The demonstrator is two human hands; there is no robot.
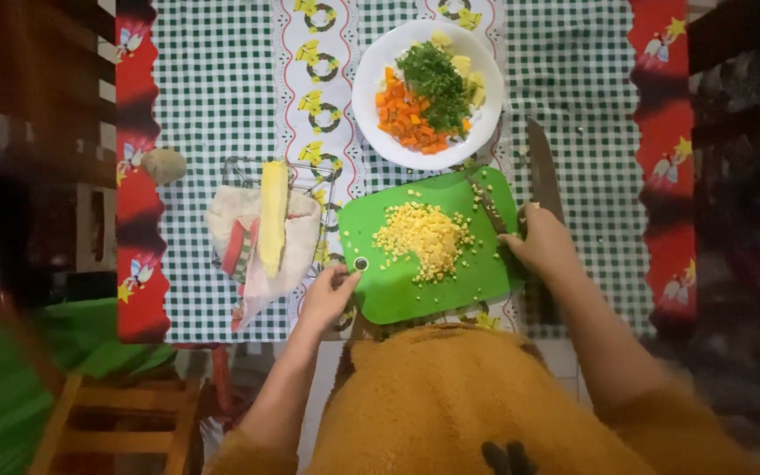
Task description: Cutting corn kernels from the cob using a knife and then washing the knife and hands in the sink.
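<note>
Head view, looking straight down at my hands. My left hand (329, 293) pinches the near left corner of the green cutting board (477, 277), thumb on top next to the round hole, fingers curled under the edge. My right hand (540, 242) is closed around the handle of a small knife (487, 207); the blade angles away from the hand, up and left across the board's far right corner, with a few kernels stuck near it. Between both hands, mid-board, sits a heap of yellow corn kernels (424, 237), with loose ones scattered around it. Just past the right hand a big knife (542, 171) lies flat on the checked tablecloth (222, 105), off the board's right edge. Beyond the board, well past both hands, is a white plate (371, 97) with chopped carrot, greens and pale chunks. Left of the left hand, a wire rack (237, 167) holds a cloth bag (222, 220) with a stripped corn cob (273, 215) lying on top. Further left there's a potato (164, 164) near the cloth's red border. Can't tell how hard the right grip is.
</note>
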